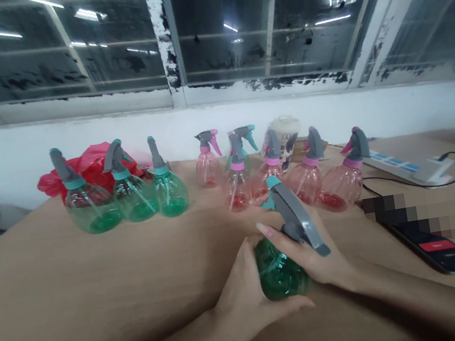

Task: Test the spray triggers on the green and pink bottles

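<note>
My left hand cups the round body of a green spray bottle low on the wooden table. My right hand wraps around its neck, just under the grey trigger head with a teal collar. Both hands are closed on this bottle. The bottle stands roughly upright, tilted a little toward me.
Three green spray bottles stand at the back left before a red plastic bag. Several pink spray bottles line the back middle near a paper cup. A power strip and a phone lie at right.
</note>
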A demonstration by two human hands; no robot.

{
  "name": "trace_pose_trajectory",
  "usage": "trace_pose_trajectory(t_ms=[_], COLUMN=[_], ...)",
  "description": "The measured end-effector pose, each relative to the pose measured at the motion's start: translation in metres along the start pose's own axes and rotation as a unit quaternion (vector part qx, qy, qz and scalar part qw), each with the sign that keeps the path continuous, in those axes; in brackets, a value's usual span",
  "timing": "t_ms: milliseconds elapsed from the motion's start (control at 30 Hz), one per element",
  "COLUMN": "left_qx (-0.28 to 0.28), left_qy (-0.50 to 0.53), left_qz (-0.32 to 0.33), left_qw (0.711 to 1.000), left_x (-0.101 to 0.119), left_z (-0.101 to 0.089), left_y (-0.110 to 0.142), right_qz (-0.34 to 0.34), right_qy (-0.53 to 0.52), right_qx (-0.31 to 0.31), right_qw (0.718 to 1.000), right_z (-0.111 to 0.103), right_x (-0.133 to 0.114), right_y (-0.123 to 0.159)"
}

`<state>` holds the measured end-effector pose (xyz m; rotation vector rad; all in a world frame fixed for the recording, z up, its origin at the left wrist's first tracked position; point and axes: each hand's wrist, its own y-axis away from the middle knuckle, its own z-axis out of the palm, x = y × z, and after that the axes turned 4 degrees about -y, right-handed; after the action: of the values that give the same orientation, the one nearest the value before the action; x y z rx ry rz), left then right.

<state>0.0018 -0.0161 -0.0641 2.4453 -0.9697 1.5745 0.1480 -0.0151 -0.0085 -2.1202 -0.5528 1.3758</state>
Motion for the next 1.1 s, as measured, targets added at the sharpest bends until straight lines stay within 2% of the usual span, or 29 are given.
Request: trace_pose_trajectory(t_ms=[300, 433, 667, 900, 1100], left_qx=[-0.001, -0.003, -0.004, 0.001, 0.011], left_qy=[0.001, 0.009, 0.013, 0.010, 0.006], left_qz=[0.000, -0.001, 0.015, 0.011, 0.043], left_qw=[1.000, 1.000, 1.000, 1.000, 0.999], left_x=[-0.001, 0.000, -0.003, -0.003, -0.005], left_z=[0.000, 0.000, -0.001, 0.000, 0.000], left_y=[-0.001, -0.001, -0.001, -0.001, -0.001], right_qz=[0.013, 0.009, 0.043, 0.019, 0.037], right_qy=[-0.006, -0.004, -0.012, 0.016, -0.022], right_qx=[-0.002, 0.003, -0.009, 0.006, -0.015], right_qw=[1.000, 1.000, 0.999, 1.000, 0.999], right_z=[0.002, 0.001, -0.001, -0.001, 0.000], right_x=[0.006, 0.002, -0.006, 0.000, 0.002], right_y=[0.004, 0.003, 0.000, 0.000, 0.000])
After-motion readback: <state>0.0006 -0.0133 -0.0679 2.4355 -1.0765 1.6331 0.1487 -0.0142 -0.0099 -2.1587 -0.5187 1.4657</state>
